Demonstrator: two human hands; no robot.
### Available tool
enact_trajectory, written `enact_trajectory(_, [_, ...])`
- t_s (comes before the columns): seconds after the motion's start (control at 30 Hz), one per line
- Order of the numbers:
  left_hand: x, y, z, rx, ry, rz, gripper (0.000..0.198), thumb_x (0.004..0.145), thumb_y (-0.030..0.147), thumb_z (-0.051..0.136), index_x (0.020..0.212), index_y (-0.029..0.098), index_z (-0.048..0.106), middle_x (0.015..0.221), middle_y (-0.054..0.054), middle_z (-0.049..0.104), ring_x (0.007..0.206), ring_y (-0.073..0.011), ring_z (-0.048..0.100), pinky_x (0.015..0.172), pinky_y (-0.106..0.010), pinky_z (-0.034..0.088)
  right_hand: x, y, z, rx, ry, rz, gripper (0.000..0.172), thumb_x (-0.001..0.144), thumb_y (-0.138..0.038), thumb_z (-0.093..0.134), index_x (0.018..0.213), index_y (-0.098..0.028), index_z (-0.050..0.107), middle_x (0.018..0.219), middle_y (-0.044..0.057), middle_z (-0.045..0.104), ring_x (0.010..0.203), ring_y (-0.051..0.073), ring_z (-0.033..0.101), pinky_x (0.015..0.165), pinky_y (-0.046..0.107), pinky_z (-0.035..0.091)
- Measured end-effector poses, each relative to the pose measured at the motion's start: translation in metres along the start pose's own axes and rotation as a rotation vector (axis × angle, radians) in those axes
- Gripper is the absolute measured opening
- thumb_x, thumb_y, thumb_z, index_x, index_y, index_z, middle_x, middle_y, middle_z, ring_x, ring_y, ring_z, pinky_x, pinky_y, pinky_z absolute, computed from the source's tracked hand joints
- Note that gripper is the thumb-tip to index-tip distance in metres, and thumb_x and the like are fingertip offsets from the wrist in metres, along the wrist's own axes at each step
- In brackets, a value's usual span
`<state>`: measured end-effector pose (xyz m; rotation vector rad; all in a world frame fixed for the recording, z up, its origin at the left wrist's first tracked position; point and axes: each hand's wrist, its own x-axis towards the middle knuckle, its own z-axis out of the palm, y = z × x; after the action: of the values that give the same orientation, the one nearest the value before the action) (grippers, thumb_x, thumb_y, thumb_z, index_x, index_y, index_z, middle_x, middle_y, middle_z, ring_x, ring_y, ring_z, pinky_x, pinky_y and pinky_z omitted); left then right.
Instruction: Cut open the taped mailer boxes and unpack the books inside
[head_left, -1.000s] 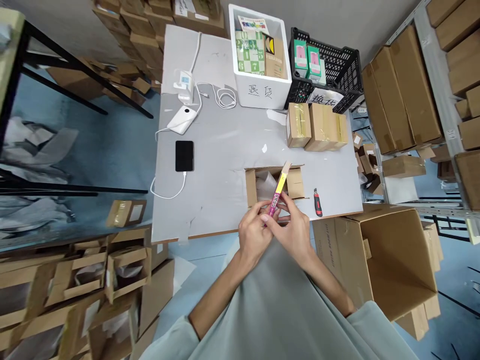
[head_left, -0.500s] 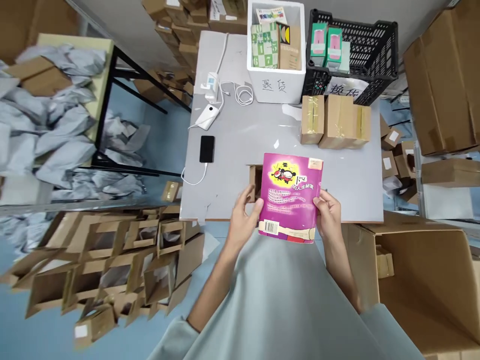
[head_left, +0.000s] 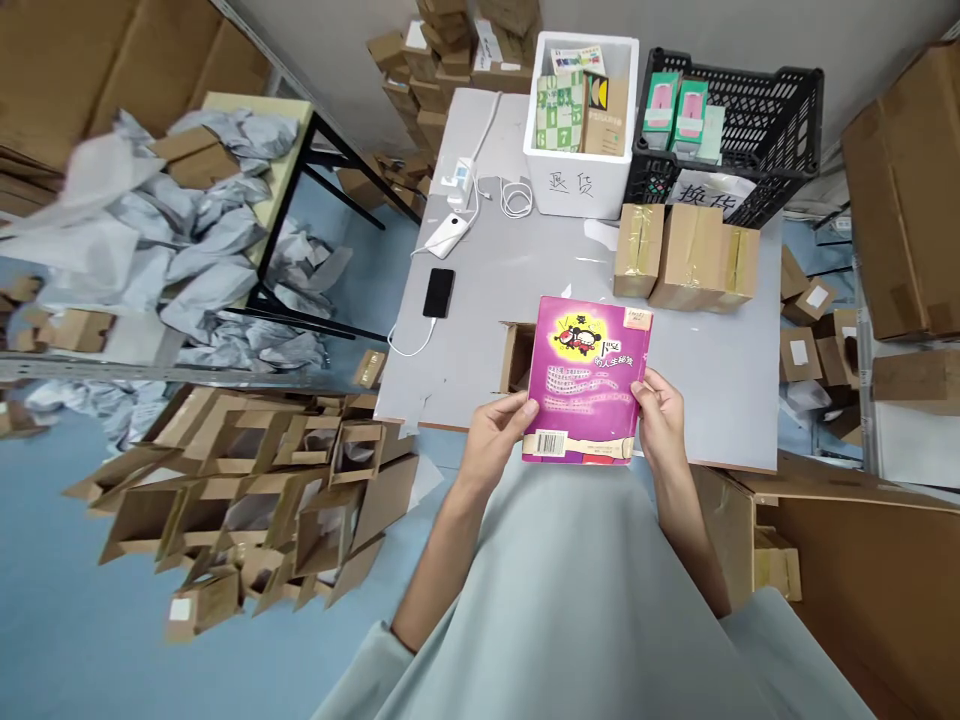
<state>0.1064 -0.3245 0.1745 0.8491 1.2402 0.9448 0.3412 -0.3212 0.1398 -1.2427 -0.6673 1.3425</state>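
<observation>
A purple book (head_left: pixel 585 385) with a cartoon picture and a barcode on the side facing me is held up over the table's front edge. My left hand (head_left: pixel 491 435) pinches its lower left edge between thumb and fingers. On the opposite edge, my right hand (head_left: pixel 660 415) grips it the same way. Behind the book, a small open cardboard box (head_left: pixel 516 357) shows only its left part; the book hides the remainder.
On the grey table (head_left: pixel 487 290) are a black phone (head_left: pixel 439 293), a white power bank (head_left: pixel 448 236), taped cartons (head_left: pixel 690 257), a white foam box (head_left: pixel 577 185) and a black crate (head_left: pixel 780 130). Open cartons (head_left: pixel 247 500) cover the floor at left; a large box (head_left: pixel 862 560) stands at right.
My left hand has closed on the book's left edge, its fingers having been spread apart before. The book is slightly more tilted. The camera view has turned a little to the left.
</observation>
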Motion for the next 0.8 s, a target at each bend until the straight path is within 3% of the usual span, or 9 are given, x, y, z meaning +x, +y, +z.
enact_trajectory(0.17, [0.001, -0.002, -0.002, -0.016, 0.068, -0.061, 0.06, 0.073, 0.071, 0.101, 0.101, 0.02, 0.092, 0.102, -0.009, 0.089, 0.09, -0.0287, 0.083, 0.087, -0.039, 0.068, -0.004, 0.0, 0.005, 0.0, -0.038, 0.004, 0.041, 0.09, -0.061, 0.083, 0.111, -0.026, 0.082, 0.118, 0.008, 0.09, 0.119, 0.033, 0.083, 0.095, 0.043, 0.071])
enact_trajectory(0.33, [0.007, 0.002, -0.009, 0.043, 0.033, -0.016, 0.06, 0.075, 0.071, 0.099, 0.105, 0.02, 0.092, 0.103, -0.009, 0.088, 0.092, -0.0286, 0.082, 0.087, -0.04, 0.068, -0.008, 0.003, 0.013, 0.043, -0.05, 0.011, 0.052, 0.083, -0.065, 0.094, 0.114, -0.027, 0.079, 0.119, 0.008, 0.089, 0.116, 0.033, 0.084, 0.094, 0.044, 0.073])
enact_trajectory(0.5, [0.005, 0.004, -0.002, 0.212, -0.036, 0.173, 0.049, 0.09, 0.069, 0.088, 0.101, 0.022, 0.092, 0.109, -0.008, 0.087, 0.103, -0.0285, 0.08, 0.095, -0.038, 0.064, -0.004, 0.009, 0.013, 0.018, 0.042, -0.02, 0.059, 0.081, -0.071, 0.094, 0.114, -0.026, 0.078, 0.118, 0.008, 0.089, 0.109, 0.031, 0.085, 0.095, 0.044, 0.073])
enact_trajectory(0.6, [0.002, 0.004, 0.008, 0.283, -0.045, 0.298, 0.041, 0.098, 0.064, 0.083, 0.099, 0.024, 0.091, 0.107, -0.007, 0.087, 0.099, -0.0271, 0.079, 0.091, -0.037, 0.062, 0.001, 0.011, 0.007, -0.042, 0.045, -0.038, 0.06, 0.083, -0.073, 0.091, 0.117, -0.026, 0.077, 0.123, 0.009, 0.088, 0.114, 0.031, 0.084, 0.104, 0.045, 0.07])
enact_trajectory(0.73, [0.001, 0.006, 0.02, 0.457, 0.085, 0.498, 0.031, 0.105, 0.055, 0.077, 0.102, 0.028, 0.091, 0.105, -0.006, 0.088, 0.095, -0.0277, 0.079, 0.09, -0.041, 0.061, -0.01, 0.007, 0.009, -0.228, 0.166, -0.127, 0.071, 0.085, -0.065, 0.092, 0.14, -0.025, 0.072, 0.153, 0.016, 0.075, 0.129, 0.031, 0.078, 0.111, 0.046, 0.067])
enact_trajectory(0.8, [0.002, 0.003, 0.022, 0.577, 0.103, 0.607, 0.027, 0.106, 0.05, 0.074, 0.105, 0.029, 0.091, 0.108, -0.007, 0.089, 0.097, -0.0289, 0.079, 0.093, -0.043, 0.06, -0.026, 0.003, 0.018, -0.214, 0.076, -0.126, 0.075, 0.09, -0.062, 0.09, 0.152, -0.028, 0.066, 0.164, 0.016, 0.067, 0.131, 0.03, 0.077, 0.107, 0.044, 0.068])
